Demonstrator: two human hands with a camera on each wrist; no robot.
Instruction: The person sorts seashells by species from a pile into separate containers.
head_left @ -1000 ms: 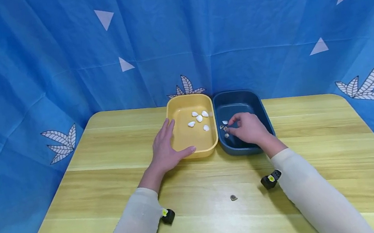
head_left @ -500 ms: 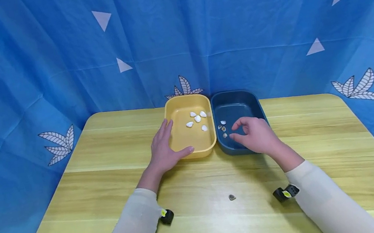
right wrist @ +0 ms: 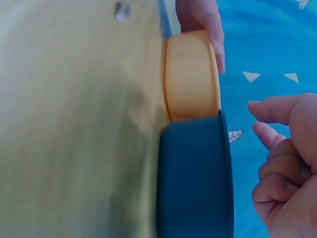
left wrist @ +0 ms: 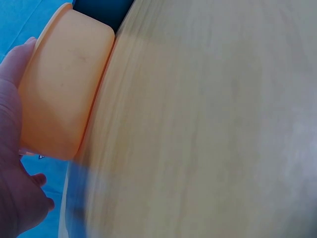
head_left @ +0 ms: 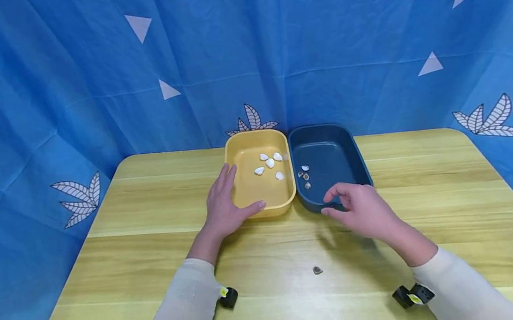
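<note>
My left hand [head_left: 224,207] lies at the near left corner of a yellow tray [head_left: 256,211], fingers along its side and thumb on its front rim. In the left wrist view the thumb rests at the rim of the yellow tray [left wrist: 69,84]. Several white shells [head_left: 270,163] lie inside. My right hand [head_left: 365,210] hovers over the front rim of a dark blue tray [head_left: 336,171], thumb and index finger apart with nothing between them. Several small brownish and pale shells [head_left: 306,176] sit at that tray's left side. One brown shell [head_left: 317,270] lies on the table in front.
Both trays stand side by side, touching, at the back of a wooden table [head_left: 151,249]. Behind the table hangs a blue curtain [head_left: 222,51] with white triangles and leaves. Black wrist cameras are strapped at both sleeves [head_left: 183,305].
My right hand has drawn back from the shells in the dark blue tray toward its front edge, leaving a shell there, thumb and index finger parting. The left hand stays in place.
</note>
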